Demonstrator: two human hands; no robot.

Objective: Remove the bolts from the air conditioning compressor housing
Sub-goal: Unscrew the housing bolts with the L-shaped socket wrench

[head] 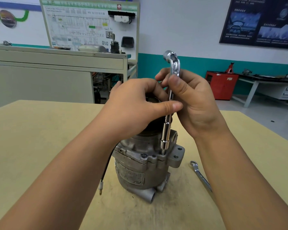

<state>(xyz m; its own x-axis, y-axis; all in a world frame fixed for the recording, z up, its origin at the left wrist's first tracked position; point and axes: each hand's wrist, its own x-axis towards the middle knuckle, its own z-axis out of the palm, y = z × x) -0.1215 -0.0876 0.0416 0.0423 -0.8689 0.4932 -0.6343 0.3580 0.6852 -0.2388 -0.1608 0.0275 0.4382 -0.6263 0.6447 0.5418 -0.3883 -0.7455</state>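
Compressor upright near the centre of the tabletop, ports down against the surface, dark pulley end up; grey housing soiled, worn label on the near face. Bolt in the flange at the housing's upper right, directly under the socket end of the wrench; seating of socket on bolt head not discernible.

Wrench chrome, L-shaped; long shaft near vertical, slightly tilted; bent end uppermost, second socket pointing left. Right hand grasping the upper shaft just under the bend, thumb on the near side, fingers wrapped behind. Left hand over the pulley, hiding most of it; thumb laid across the front of the mid-shaft, fingers curled behind, pinching the wrench.

Black wire down the housing's left side, ending in a white plug low by the tabletop. Spanner flat on the tabletop just right of the compressor; ring end nearest the housing, other end hidden under the right forearm.

Beyond the tabletop: grey cabinet at left, wiring board behind it; red cabinet at right by the wall; dark poster above.
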